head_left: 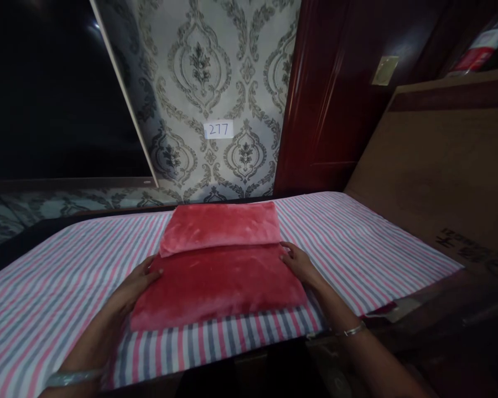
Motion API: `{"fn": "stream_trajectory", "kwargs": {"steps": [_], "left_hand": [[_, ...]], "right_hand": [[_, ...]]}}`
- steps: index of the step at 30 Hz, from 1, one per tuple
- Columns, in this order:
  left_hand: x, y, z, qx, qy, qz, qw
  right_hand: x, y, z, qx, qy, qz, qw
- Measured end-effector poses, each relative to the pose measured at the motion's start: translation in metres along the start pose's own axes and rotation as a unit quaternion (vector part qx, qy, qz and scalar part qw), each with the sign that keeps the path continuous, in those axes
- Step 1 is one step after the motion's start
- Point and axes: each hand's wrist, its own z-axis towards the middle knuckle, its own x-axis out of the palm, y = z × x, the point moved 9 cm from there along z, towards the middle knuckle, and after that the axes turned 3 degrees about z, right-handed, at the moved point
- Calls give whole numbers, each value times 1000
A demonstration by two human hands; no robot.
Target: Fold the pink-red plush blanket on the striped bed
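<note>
A red plush blanket (216, 282) lies folded on a striped sheet. Its far part is folded over into a narrower flap, with a crease running across the middle. My left hand (138, 283) grips the left edge near that crease, thumb on top and the other fingers partly hidden. At the right edge, level with the crease, my right hand (299, 264) holds the blanket between thumb and fingers. The near edge of the blanket rests flat, a short way in from the sheet's front edge.
The pink, white and grey striped sheet (66, 265) covers the table. A large cardboard box (440, 166) stands at the right. Behind are a patterned wall with a "277" label (218, 129), a dark screen (58, 99) and a dark red door (327, 99).
</note>
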Motion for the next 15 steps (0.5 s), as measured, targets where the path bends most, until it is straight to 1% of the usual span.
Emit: {"fn": "stream_trajectory", "kwargs": {"steps": [2,4,6,7,9,11,12,13,15], "left_hand": [[-3,10,3,-8,0,5,1000],[-7,16,7,0,-1,9,1000],[-14,14,14,32,-18,37,999],[-19,9,18,53,-38,62,996],[-29,-8,28,96,-96,125,983],[-30,-37,38,153,-140,182,961],[-25,-54,43,192,-147,203,949],[-16,-73,47,237,-142,221,935],[7,-109,53,322,-112,246,907]], "right_hand": [[-3,-7,-3,-4,-7,-9,1000],[-5,-9,-4,-8,-3,-21,1000],[-9,-6,1,-17,-10,-34,999],[-13,-3,7,-22,-18,-37,999],[-19,7,23,-33,-39,-32,998],[-23,19,44,-44,-59,-20,997],[-24,25,55,-47,-66,-12,997],[-23,30,65,-50,-71,-4,996],[-17,39,84,-54,-68,16,996]]}}
